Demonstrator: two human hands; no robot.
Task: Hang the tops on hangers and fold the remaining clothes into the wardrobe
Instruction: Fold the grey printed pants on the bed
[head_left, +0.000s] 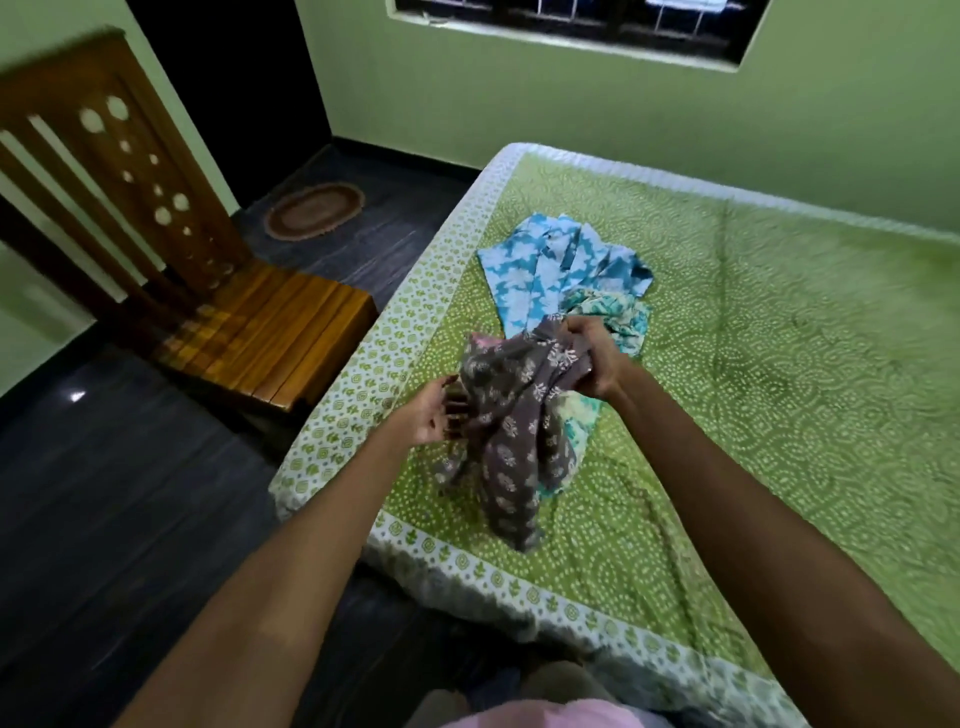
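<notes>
The right hand (589, 358) pinches a bunched upper edge of the brown floral garment (511, 431), grip pressed together on the fabric. The garment hangs down from this grip, and its lower end rests on the bed (753, 364) near the bed's front edge. The left hand (431, 415) holds the garment's left side, fingers curled into the cloth, lower than the right grip. Behind the hands, a blue floral garment (550, 265) and a teal patterned garment (613, 312) lie on the bed. A wooden chair (249, 322) stands beside the bed.
</notes>
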